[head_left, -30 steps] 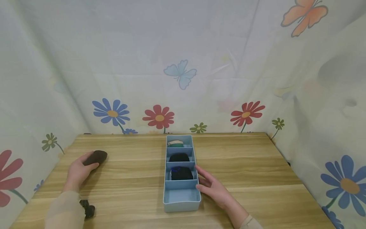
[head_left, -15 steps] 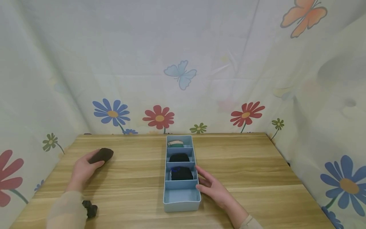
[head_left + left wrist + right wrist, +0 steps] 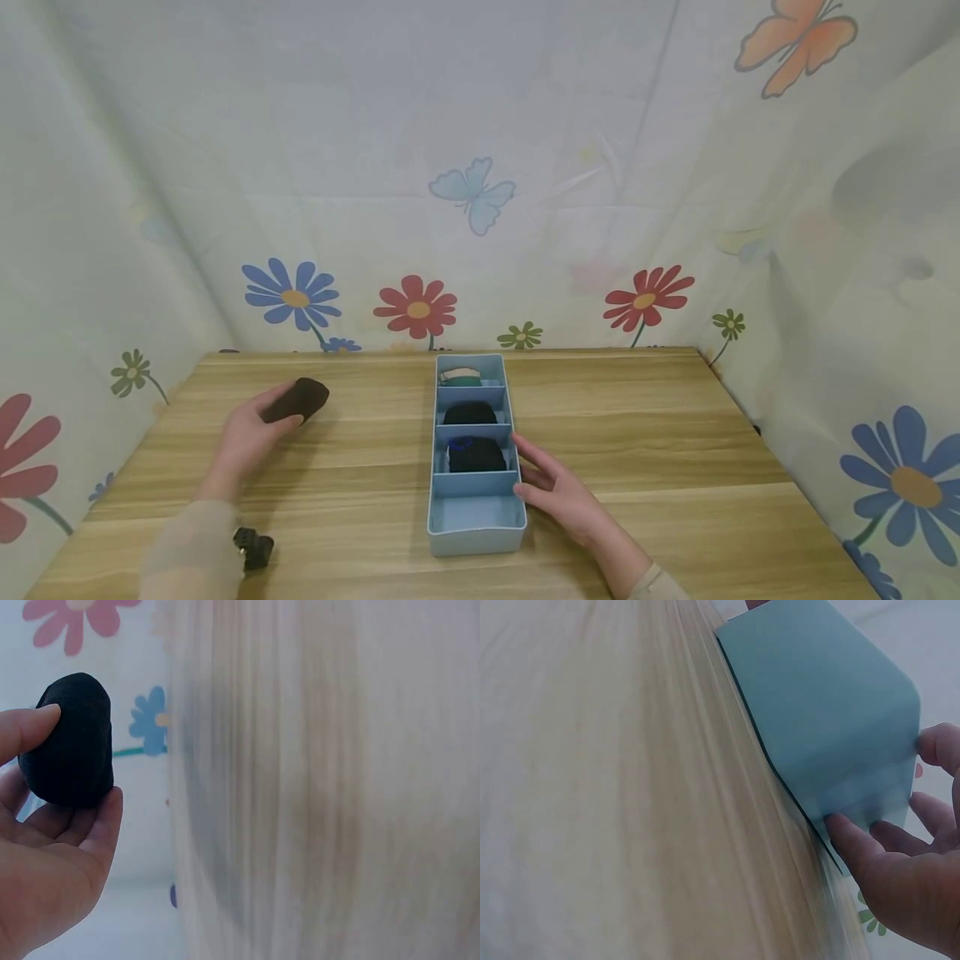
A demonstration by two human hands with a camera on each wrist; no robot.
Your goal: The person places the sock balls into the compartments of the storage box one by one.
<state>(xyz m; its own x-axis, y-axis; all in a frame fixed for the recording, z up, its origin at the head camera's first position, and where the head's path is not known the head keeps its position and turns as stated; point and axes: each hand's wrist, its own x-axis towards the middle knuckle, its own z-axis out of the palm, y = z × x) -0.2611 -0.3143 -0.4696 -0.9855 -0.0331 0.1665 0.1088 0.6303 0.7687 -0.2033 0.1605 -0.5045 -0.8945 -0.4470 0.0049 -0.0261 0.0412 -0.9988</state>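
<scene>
My left hand [image 3: 247,429] holds a rolled-up black sock bundle [image 3: 300,400] above the left part of the table, thumb on one side and fingers under the other. In the left wrist view the sock bundle [image 3: 75,742] looks soft, smooth and rounded. A light blue divided box [image 3: 476,542] stands lengthwise in the middle. Its front compartment is bare; the others hold two black bundles [image 3: 477,455] [image 3: 470,412] and a green-and-beige one [image 3: 461,377]. My right hand [image 3: 562,500] touches the box's right side with extended fingers; in the right wrist view its fingertips [image 3: 840,825] rest against the wall.
A small black object [image 3: 255,548], its kind unclear, shows beside my left sleeve. The wooden table [image 3: 637,433] is enclosed by a flower-printed cloth [image 3: 555,258] at the back and both sides.
My left hand has moved right and slightly away from me, carrying the black sock bundle toward the box. The small black object beside the sleeve shifted along with the arm. My right hand stayed still.
</scene>
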